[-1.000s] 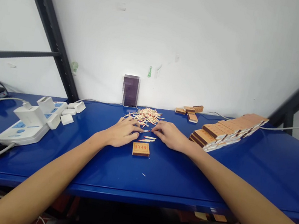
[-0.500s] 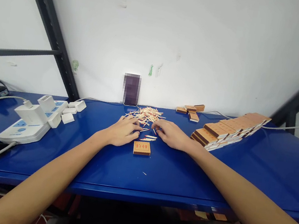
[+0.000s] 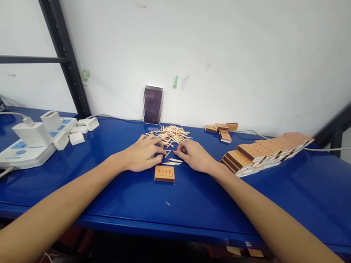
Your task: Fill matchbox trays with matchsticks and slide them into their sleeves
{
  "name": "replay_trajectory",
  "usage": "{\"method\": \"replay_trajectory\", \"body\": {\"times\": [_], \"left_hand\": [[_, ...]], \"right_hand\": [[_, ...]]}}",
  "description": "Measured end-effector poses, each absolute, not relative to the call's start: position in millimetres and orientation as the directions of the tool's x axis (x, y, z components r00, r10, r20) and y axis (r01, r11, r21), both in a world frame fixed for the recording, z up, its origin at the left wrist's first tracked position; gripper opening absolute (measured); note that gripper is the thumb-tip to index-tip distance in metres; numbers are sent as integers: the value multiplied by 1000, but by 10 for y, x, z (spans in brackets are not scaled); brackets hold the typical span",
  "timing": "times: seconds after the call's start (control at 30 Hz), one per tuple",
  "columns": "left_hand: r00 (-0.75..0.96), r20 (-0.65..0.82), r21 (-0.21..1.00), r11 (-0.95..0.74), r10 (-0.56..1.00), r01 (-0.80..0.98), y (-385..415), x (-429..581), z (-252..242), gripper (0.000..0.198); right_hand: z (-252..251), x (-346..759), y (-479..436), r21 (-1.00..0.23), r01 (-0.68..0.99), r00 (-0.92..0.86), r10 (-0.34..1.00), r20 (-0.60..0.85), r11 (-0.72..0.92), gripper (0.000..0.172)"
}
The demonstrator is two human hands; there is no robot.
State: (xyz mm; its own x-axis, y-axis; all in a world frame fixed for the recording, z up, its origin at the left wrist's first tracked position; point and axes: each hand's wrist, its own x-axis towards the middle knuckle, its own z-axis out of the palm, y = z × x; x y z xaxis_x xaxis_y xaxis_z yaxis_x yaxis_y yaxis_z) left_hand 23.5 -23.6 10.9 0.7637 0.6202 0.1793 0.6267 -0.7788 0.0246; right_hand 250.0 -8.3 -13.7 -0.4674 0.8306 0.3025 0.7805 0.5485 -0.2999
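Observation:
My left hand rests on the blue tabletop, fingers bent and the thumb apart from them, beside a few loose matches. Facing it, my right hand has thumb and forefinger closed on a match, whose red head shows by the fingertips. Just beyond both hands lies a heap of matches with red heads, pointing every way. On the near side sits an orange-brown matchbox with red print, lying flat. The fingertips partly hide the small matches between the hands.
Stacked matchboxes stand in stepped rows at right, with several more matchboxes by the wall. A blurred phone leans there. At left, a white power strip carries chargers and cables. A splinter lies near the table edge.
My right hand has shifted slightly left, its thumb and forefinger closing on a match. My left hand has barely moved. The whole view has shifted a little.

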Motion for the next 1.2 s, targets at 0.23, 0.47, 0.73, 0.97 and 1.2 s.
{"method": "replay_trajectory", "body": {"times": [0.23, 0.47, 0.73, 0.97, 1.2], "left_hand": [[762, 163, 49, -776, 627, 629, -242, 248, 70, 42], [763, 166, 45, -778, 625, 627, -231, 243, 86, 40], [781, 180, 59, -799, 598, 598, -245, 236, 128, 37], [803, 231, 157, -835, 550, 527, -370, 257, 231, 35], [836, 194, 237, -852, 513, 468, -470, 259, 285, 31]], "right_hand": [[-79, 2389, -151, -412, 753, -431, 858, 281, 513, 22], [-91, 2380, -139, -430, 778, -360, 885, 294, 459, 14], [-90, 2435, -101, -425, 785, -343, 888, 308, 451, 16], [-103, 2476, -150, -391, 785, -376, 870, 319, 482, 12], [-62, 2522, -251, -383, 785, -402, 871, 282, 486, 11]]}}
